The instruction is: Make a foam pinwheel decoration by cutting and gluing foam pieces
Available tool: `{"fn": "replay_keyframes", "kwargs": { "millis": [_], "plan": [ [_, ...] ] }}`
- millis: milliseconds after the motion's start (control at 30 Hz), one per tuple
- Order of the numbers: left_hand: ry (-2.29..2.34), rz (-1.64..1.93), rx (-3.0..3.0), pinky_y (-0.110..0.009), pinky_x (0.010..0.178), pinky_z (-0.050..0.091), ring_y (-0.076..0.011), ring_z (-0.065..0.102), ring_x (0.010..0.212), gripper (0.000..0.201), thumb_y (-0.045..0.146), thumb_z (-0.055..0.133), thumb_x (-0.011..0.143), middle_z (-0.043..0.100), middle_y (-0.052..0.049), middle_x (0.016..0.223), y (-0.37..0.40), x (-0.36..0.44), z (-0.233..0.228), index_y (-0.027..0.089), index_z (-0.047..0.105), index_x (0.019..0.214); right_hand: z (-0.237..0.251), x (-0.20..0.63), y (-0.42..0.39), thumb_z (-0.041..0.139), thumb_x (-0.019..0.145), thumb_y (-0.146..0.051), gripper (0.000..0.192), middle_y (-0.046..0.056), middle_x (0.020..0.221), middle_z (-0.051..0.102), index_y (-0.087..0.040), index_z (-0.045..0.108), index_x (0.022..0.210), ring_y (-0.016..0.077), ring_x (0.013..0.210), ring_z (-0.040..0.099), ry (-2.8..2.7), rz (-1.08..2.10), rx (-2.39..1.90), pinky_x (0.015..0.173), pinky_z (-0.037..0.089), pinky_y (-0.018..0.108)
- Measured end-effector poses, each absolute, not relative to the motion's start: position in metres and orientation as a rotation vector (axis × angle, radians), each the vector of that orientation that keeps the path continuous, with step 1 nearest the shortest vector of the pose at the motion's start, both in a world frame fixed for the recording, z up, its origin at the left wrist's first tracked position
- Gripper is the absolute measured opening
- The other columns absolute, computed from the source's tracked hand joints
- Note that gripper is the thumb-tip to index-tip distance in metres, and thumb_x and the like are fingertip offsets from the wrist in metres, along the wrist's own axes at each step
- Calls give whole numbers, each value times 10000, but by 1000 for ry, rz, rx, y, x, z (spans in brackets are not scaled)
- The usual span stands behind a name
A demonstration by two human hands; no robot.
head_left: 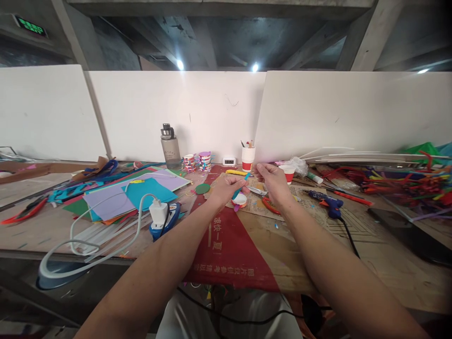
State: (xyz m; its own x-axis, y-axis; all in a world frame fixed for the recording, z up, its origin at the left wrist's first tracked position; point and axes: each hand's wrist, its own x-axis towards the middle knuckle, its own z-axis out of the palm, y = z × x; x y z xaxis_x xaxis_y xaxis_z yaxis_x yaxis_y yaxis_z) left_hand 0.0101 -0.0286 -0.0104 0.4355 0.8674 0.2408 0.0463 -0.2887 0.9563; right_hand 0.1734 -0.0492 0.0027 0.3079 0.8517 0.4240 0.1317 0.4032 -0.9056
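Note:
My left hand (227, 189) is closed in a pinch on a blue paper strip (241, 187), which slants up to the right past the fingertips. To the right, my right hand (272, 180) has thumb and forefinger pressed together; whatever lies between them is too small to make out. Just below the strip sits a short white-and-red paper cup piece (240, 199) with a purple tab at its edge. Red-handled scissors (271, 205) lie between my hands, their blades pointing left. Behind the left hand is a yellow tool (236, 173). A green paper disc (202, 189) rests to the left.
Coloured paper sheets (116, 200), a power strip (173, 216) and a white cable are at left. A bottle (170, 148), small decorated stacks (205, 161), a digital clock (229, 161) and paper cups (248, 155) stand behind. A blue glue gun (330, 205) and pipe cleaners (420, 181) lie right.

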Motion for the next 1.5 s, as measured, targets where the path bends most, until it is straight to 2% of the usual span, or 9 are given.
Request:
{"fn": "replay_keyframes", "kwargs": {
  "millis": [167,333,500,833,967,1167,1500],
  "plan": [
    [823,1021,1656,-227,544,391,-102,524,559,355,506,693,727,731,-48,717,-30,10,-10,153,710,695,3,170,-52,594,765,-552,410,45,825,709,-175,731,849,181,746,581,-1342,593,-1152,682,451,313],
    [870,1012,1730,-222,511,353,-102,506,553,379,536,673,741,731,-39,715,-29,10,-10,161,726,743,0,167,-53,619,752,-446,277,25,733,705,-183,700,721,184,706,587,-1477,529,-1169,712,436,326],
    [831,991,1797,-227,596,416,-126,569,648,397,554,651,756,741,-42,756,-28,10,-9,166,720,711,1,167,-54,624,740,-388,219,28,692,706,-190,696,679,200,705,603,-1445,477,-1180,706,442,332],
    [838,958,1757,-243,610,401,-129,569,635,319,475,679,769,736,-45,742,-23,9,-13,161,726,736,4,169,-56,649,734,-441,272,36,737,710,-175,706,730,187,703,587,-1330,462,-1199,704,432,330],
    [769,1002,1693,-247,621,393,-132,566,659,381,533,716,724,728,-54,738,-23,9,-14,152,733,742,6,169,-57,655,729,-450,283,32,725,696,-171,699,725,179,696,571,-1316,476,-1175,696,427,322],
    [650,987,1504,-248,611,367,-138,586,682,565,635,791,621,722,-81,752,-24,8,-14,124,747,857,8,169,-58,664,721,-430,258,23,718,686,-174,694,722,176,701,566,-1285,513,-1126,697,430,318],
    [688,1011,1538,-262,624,366,-128,544,673,459,590,787,633,695,-54,729,-21,9,-18,146,722,734,11,168,-60,655,729,-426,263,25,704,680,-168,701,720,178,702,563,-1293,498,-1118,702,425,322]
  ]
}}
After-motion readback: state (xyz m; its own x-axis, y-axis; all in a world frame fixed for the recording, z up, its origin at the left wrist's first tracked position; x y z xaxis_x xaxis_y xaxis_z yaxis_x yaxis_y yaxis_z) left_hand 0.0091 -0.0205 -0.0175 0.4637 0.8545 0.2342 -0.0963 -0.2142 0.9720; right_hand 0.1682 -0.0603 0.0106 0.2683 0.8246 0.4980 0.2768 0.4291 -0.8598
